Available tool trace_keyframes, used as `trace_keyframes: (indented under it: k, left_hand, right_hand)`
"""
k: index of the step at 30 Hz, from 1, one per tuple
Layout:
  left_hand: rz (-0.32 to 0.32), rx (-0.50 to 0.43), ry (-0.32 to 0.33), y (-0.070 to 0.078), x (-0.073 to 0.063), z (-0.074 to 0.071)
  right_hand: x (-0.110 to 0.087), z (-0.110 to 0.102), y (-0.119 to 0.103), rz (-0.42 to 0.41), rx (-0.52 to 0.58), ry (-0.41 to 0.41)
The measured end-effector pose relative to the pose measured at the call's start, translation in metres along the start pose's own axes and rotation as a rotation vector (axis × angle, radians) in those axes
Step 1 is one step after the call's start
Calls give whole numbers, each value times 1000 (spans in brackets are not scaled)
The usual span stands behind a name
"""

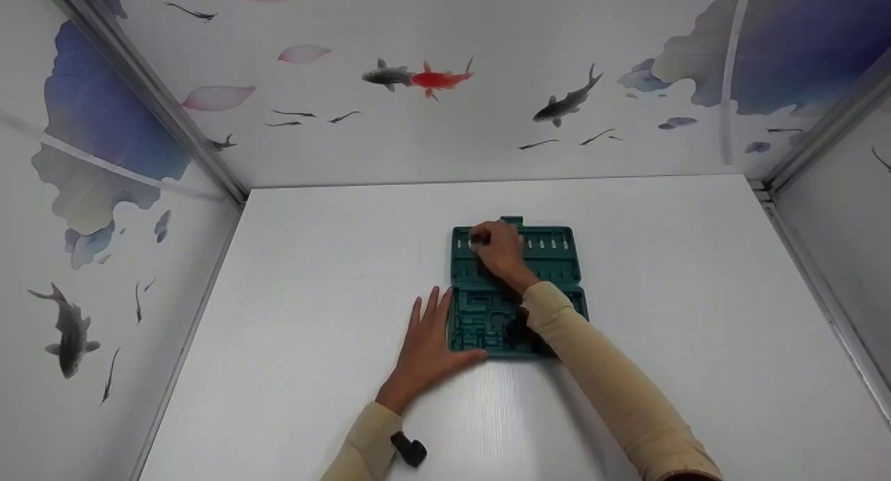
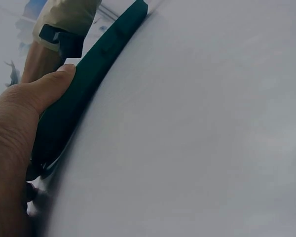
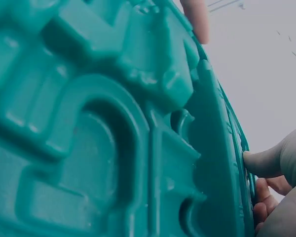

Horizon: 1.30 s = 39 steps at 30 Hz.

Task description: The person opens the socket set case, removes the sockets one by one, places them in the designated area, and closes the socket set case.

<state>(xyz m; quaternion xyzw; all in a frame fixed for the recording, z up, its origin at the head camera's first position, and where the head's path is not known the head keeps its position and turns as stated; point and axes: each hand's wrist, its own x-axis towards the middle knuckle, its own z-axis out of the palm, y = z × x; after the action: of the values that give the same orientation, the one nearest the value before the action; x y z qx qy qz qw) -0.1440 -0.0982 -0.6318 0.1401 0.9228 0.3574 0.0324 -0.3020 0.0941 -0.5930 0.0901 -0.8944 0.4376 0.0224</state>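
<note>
A green plastic tool case (image 1: pixel 480 278) lies open on the table, its lid half on the far side. In the head view, a row of small pale bits (image 1: pixel 553 244) stands in the lid. My left hand (image 1: pixel 428 342) rests at the near left corner, fingers spread along the side and thumb on the front edge. Above the lid's left part, my right hand (image 1: pixel 500 248) has curled fingers around a small dark piece (image 1: pixel 480 239), too small to identify. The right wrist view shows moulded recesses (image 3: pixel 98 148) close up; that hand's thumb (image 3: pixel 264 162) is by the rim.
The white table (image 1: pixel 313 272) extends around the case. Printed panels (image 1: pixel 487 140) stand at the back and both sides. A black wrist device (image 1: pixel 409 450) sits on the left sleeve. The right forearm (image 1: pixel 605 376) covers part of the case's near right side.
</note>
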Motion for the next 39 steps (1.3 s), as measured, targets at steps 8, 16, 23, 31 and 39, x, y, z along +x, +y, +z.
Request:
trace_keyframes:
  k: [8, 16, 23, 31, 39]
  left_hand:
    - [25, -12, 4, 0, 0, -1]
    - [21, -1, 2, -1, -1, 0]
    - [1, 3, -1, -2, 0, 1]
    - [8, 15, -6, 1, -1, 0]
    - [24, 13, -3, 1, -1, 0]
  right_hand:
    - [-3, 2, 0, -5, 15, 29]
    - [-3, 7, -1, -1, 57, 105]
    - [1, -5, 2, 29, 326, 122]
    - [-14, -39, 15, -20, 341, 90]
    - [-41, -74, 28, -28, 290, 98]
